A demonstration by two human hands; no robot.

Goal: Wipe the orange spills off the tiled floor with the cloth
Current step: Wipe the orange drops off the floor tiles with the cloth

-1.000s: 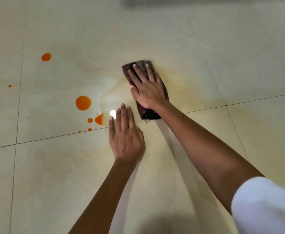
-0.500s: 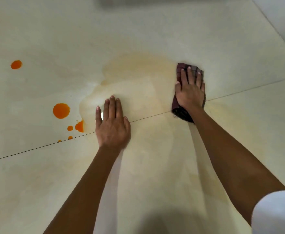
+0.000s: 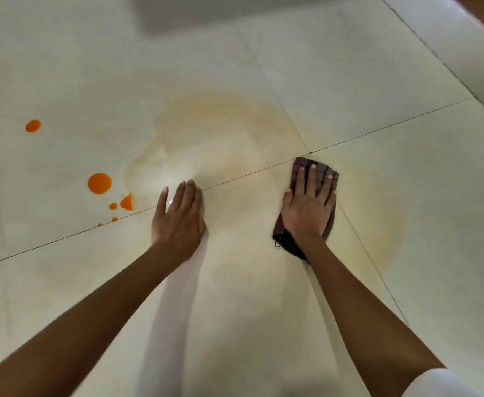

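Right hand, fingers flat, presses plaid cloth on tiled floor. Cloth now swept across to right edge of pale smear. Left hand flat, bracing, holds nothing. Orange drops at left not yet wiped.

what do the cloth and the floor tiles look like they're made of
Cloth: looks like soft woven fabric, possibly cotton, with a matte finish. It is dark maroon with a checked stripe pattern, folded and rumpled at its near edge.
Floor: large pale tiles, likely glazed ceramic or polished stone, glossy. The signs are thin dark grout lines and a bright glare on the surface.
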